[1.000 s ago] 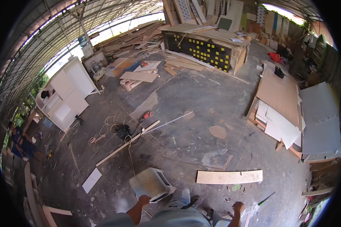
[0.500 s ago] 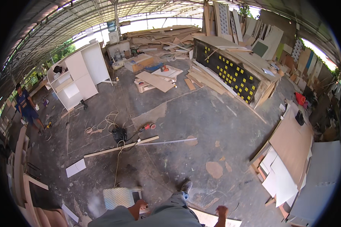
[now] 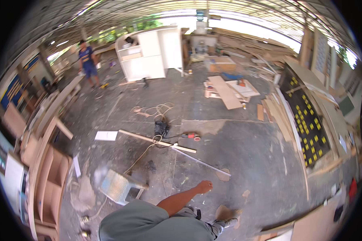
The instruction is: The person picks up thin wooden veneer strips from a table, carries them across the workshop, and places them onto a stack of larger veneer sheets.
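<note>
My left hand (image 3: 205, 186) swings forward over the concrete floor, its fingers curled in and nothing visible in them. It touches nothing. My right hand is out of view. Below my hand, my shoe (image 3: 230, 223) stands on the floor. To the left of my arm is a low box-like piece with a pale patterned top (image 3: 116, 185). Ahead lie a long wooden strip (image 3: 175, 147), a thin pale strip (image 3: 207, 164) and a red corded power tool (image 3: 192, 136), beside a black bag (image 3: 161, 127).
A person in dark blue (image 3: 87, 64) stands at the far left. A white cabinet (image 3: 151, 54) stands at the back, and boards lie on a low stack (image 3: 226, 92). A wooden shelf unit (image 3: 52, 186) lines the left; a black panel with yellow squares (image 3: 305, 120) leans right. Cord (image 3: 138, 160) crosses the floor.
My view has turned left, so the room's things sit further right. My left arm has swung forward and up; my right hand has left the picture.
</note>
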A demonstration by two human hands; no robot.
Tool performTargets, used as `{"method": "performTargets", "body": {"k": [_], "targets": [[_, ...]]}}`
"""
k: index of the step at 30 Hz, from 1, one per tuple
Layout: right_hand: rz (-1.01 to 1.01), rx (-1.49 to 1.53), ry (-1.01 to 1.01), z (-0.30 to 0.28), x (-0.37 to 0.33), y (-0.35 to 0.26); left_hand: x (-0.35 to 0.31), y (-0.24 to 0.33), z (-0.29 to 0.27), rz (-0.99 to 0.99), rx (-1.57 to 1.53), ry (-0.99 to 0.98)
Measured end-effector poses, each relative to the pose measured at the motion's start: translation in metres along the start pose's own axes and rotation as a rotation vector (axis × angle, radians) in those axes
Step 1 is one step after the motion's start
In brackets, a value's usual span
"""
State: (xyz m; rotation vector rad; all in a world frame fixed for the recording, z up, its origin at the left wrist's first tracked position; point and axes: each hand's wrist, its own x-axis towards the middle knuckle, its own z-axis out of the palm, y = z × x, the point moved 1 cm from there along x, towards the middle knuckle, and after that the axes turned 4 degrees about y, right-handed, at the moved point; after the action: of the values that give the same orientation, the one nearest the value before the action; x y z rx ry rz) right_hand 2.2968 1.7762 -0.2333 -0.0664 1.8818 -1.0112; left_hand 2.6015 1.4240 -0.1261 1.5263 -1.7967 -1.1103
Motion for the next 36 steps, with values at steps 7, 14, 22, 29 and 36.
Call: {"method": "performTargets", "body": {"k": [7, 14, 22, 29, 36], "targets": [[-0.204, -0.122, -0.217, -0.109, 0.189, -0.148, -0.024, -0.036, 0.083, -0.388, 0.366, -0.071], [-0.639, -0.163, -0.133, -0.164, 0.33, -0.371, -0.092, 0.007, 0.159, -0.883, 0.178, 0.09], [-0.272, -0.244, -0.423, -0.055, 0.314, -0.493, -0.074, 0.097, 0.215, -1.091, 0.16, -0.107], [-0.413, -0.355, -0.484, -0.107, 0.403, -0.557, 0.131, 0.104, 0.257, -0.976, 0.375, -0.206], [-0.123, -0.359, -0.107, -0.31, 0.537, -0.591, 0.436, 0.256, 0.379, -0.239, 0.325, 0.019]]}}
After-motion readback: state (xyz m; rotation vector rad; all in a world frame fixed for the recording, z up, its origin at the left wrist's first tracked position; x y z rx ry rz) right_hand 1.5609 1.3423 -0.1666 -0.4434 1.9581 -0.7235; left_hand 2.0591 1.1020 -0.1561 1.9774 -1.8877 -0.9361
